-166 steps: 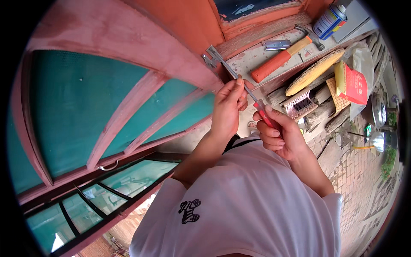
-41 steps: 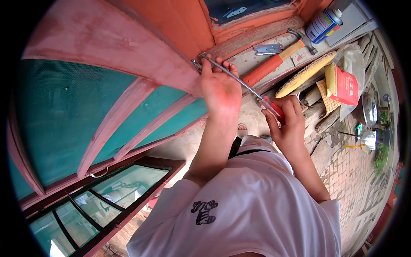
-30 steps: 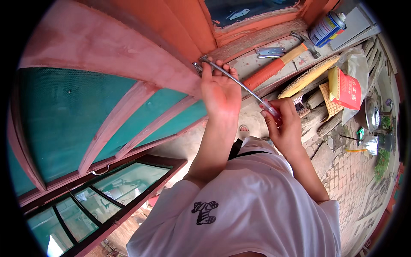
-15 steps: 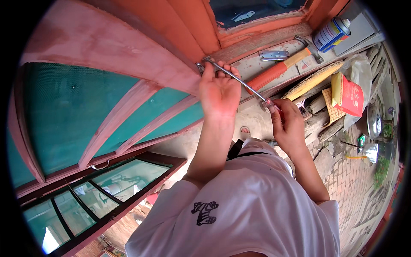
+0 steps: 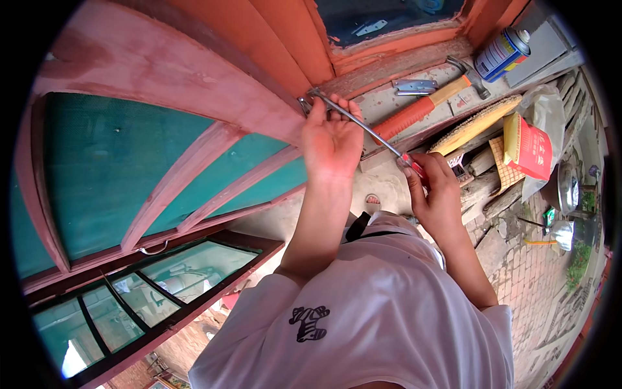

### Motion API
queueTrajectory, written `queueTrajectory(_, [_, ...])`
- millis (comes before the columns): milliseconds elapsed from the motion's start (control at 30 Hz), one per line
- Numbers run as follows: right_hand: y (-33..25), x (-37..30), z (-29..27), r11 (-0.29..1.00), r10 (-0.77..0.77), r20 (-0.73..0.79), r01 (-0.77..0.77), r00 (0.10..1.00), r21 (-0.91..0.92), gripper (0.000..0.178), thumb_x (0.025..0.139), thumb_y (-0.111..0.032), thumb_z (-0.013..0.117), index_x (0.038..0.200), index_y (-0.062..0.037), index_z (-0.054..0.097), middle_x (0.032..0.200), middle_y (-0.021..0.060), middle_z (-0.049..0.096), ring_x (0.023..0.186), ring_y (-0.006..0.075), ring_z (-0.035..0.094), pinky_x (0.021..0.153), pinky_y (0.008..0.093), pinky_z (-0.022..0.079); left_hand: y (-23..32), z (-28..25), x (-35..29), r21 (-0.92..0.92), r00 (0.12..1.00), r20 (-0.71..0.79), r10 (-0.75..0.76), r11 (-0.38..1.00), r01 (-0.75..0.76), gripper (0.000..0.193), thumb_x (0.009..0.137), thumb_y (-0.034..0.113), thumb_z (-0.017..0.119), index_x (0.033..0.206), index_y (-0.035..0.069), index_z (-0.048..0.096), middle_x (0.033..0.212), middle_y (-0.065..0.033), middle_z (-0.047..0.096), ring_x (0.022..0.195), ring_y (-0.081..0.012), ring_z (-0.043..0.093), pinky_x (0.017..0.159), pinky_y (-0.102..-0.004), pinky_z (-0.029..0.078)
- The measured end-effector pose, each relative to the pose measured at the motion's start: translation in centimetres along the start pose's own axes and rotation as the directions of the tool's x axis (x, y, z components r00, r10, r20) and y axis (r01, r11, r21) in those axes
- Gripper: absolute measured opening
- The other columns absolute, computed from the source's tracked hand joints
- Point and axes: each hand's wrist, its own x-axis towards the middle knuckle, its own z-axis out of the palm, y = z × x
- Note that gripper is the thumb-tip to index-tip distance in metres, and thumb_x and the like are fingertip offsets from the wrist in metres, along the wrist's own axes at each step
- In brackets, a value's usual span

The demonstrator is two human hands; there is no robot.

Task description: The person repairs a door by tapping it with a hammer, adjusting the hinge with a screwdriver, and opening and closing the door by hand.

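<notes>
A screwdriver [image 5: 379,137] with a long metal shaft and a red handle slants across in front of me. My right hand [image 5: 435,188] is closed round its handle. My left hand [image 5: 334,136] is turned palm up, with thumb and curled fingers at the tip end of the shaft, seemingly steadying it. That tip meets a small metal fitting [image 5: 304,104], which looks like a hinge, between the pink door [image 5: 175,61] and the orange frame [image 5: 275,39]. The fingers hide part of the fitting, and I cannot see a screw clearly.
On the ledge to the right lie a claw hammer [image 5: 421,110] with a red and orange handle and a metal hinge [image 5: 414,85]. A blue spray can [image 5: 503,54] stands beyond. Firewood [image 5: 483,161] and a red-and-yellow packet [image 5: 528,148] are below. A glazed door [image 5: 188,275] stands lower left.
My right hand has shifted slightly and its grip on the handle looks a little turned. The left hand stays at the tip end. The door has barely moved in view.
</notes>
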Motion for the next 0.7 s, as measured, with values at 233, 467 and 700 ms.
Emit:
queueTrajectory(233, [0.0,0.7,-0.3,0.996,-0.08,-0.027,0.079,0.996,-0.027,0.018,0.076,-0.007,0.066,0.093,-0.0029,0.06,0.087,0.0133,0.053,0.073,0.0281,0.058,0.059,0.0354,0.047,0.0,0.2,0.0,-0.018,1.0,-0.024,-0.005,1.0,0.005,0.015,0.094,0.019,0.048,0.092,0.004,0.049,0.091,-0.0052,0.05,0.085,-0.0171,0.048,0.089,-0.0334,0.04])
queueTrajectory(467, [0.9,1.1,-0.5,0.978,-0.087,0.116,0.107,0.989,-0.177,0.023,0.077,-0.007,0.066,0.097,-0.0041,0.056,0.087,0.0119,0.053,0.071,0.0277,0.057,0.058,0.0354,0.047,0.1,0.1,0.1,-0.041,0.999,-0.033,0.007,0.999,-0.008,0.013,0.092,0.015,0.05,0.092,0.002,0.051,0.092,-0.007,0.052,0.09,-0.0193,0.049,0.093,-0.0375,0.039])
queueTrajectory(700, [0.0,1.0,-0.6,0.999,0.033,0.063,-0.035,0.997,0.036,0.019,0.079,-0.008,0.065,0.094,-0.0017,0.055,0.084,0.011,0.055,0.064,0.0232,0.059,0.053,0.0304,0.048,0.2,-0.2,0.1,-0.023,1.0,-0.006,-0.002,1.0,0.002,0.013,0.092,0.015,0.049,0.093,0.002,0.052,0.093,-0.0072,0.051,0.092,-0.0199,0.049,0.095,-0.0385,0.039])
